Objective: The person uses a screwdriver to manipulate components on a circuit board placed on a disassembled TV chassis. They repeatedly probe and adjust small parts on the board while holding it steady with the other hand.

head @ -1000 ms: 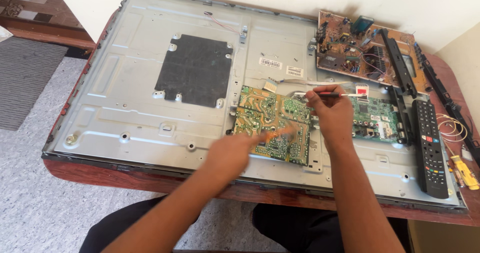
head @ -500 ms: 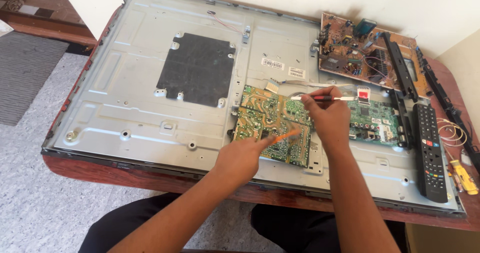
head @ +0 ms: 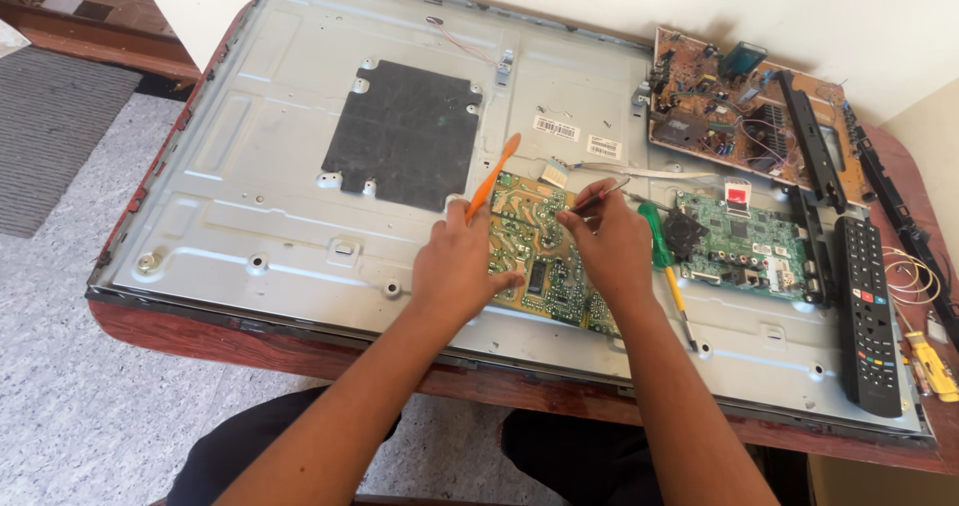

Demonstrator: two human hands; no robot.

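Brown wood makes up the table (head: 300,351), and a big grey metal back of a flat screen (head: 260,196) lies on it and covers most of the top. Behind it is a pale wall, and a speckled grey floor shows below.

Near the middle of the metal back sits a green and tan circuit board (head: 544,266). Both hands are on it. The left hand (head: 455,271) rests on the left edge of the board, and its fingers are closed on a thin orange stick (head: 492,178) that points up and away over the metal. The right hand (head: 604,246) rests on the upper right part of the board. Its fingers are pinched on a thin dark tool (head: 604,194), maybe tweezers, but it is too small to be sure. The tip points up and to the right.

Just beside the right hand lies a screwdriver with a green and yellow handle (head: 664,266). Next to it is a second green board (head: 734,241). A brown board (head: 729,106) with many parts lies further back. A black remote (head: 867,311) lies at the right side.
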